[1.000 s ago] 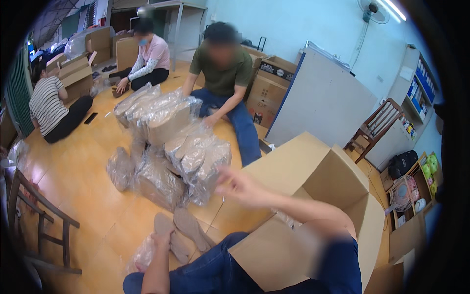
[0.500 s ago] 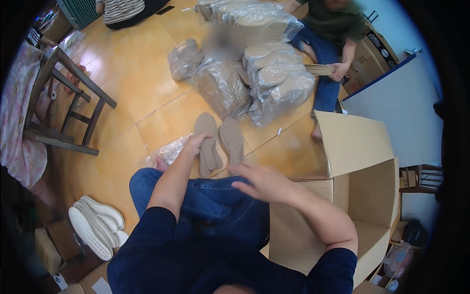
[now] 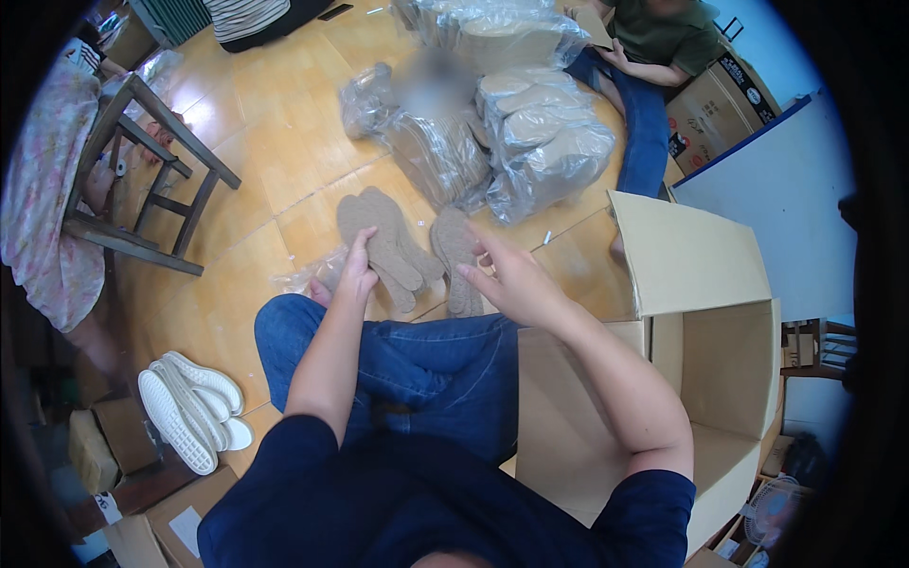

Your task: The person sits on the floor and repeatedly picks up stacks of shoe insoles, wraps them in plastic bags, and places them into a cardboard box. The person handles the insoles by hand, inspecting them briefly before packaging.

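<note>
Seated on the wooden floor (image 3: pixel 256 180), a person's left hand (image 3: pixel 358 275) pinches a fan of flat tan insoles (image 3: pixel 383 237); the right hand (image 3: pixel 507 284) hovers open beside more. They look light and floppy, best gripped mid-length.

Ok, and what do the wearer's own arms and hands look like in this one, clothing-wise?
Both arms are bare from just above the elbow down, under short dark navy sleeves. The left hand and right hand are ungloved; no watch, ring or wristband shows. Blue jeans cover the legs.
</note>
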Tool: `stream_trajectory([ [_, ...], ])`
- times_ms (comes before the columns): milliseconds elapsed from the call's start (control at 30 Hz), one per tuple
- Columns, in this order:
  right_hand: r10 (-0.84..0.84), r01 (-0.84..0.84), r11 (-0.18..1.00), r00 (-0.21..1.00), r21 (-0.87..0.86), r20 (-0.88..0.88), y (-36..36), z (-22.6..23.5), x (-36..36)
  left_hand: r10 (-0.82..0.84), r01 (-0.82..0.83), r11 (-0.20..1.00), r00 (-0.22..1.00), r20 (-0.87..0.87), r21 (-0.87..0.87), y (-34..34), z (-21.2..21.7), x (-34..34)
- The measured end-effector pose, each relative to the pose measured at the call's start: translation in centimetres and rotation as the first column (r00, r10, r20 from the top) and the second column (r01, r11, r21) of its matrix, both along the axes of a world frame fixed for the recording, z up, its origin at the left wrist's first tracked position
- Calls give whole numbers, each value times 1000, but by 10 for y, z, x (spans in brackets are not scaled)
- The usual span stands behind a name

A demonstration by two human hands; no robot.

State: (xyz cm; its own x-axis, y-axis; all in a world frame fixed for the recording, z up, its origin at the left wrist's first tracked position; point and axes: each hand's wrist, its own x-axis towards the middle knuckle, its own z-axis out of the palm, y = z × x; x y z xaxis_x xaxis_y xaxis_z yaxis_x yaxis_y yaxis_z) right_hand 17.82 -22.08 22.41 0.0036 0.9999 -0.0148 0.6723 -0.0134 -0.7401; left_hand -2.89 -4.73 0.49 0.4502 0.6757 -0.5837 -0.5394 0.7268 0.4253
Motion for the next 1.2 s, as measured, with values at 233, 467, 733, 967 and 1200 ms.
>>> stream_trajectory([
  [233, 67, -68, 998, 994, 4, 90, 22, -41, -46, 216, -231, 971, 959, 182, 68, -88, 60, -59],
  [467, 72, -143, 962, 955, -231, -288, 74, -70, -133, 252, -260, 964, 961, 111, 57, -105, 85, -64],
  [733, 7, 29, 999, 741, 43, -672, 31, 32, -98, 23, -228, 864, 909, 417, 449, -127, 191, -24],
  [967, -120, 34, 931, 969, 365, 216, -21, 65, -62, -225, -23, 880, 859, 460, 474, -159, 220, 21],
  [1200, -24, 245, 953, 649, 179, -760, -6, 56, -17, -166, 28, 875, 955, 246, 483, -160, 207, 15],
])
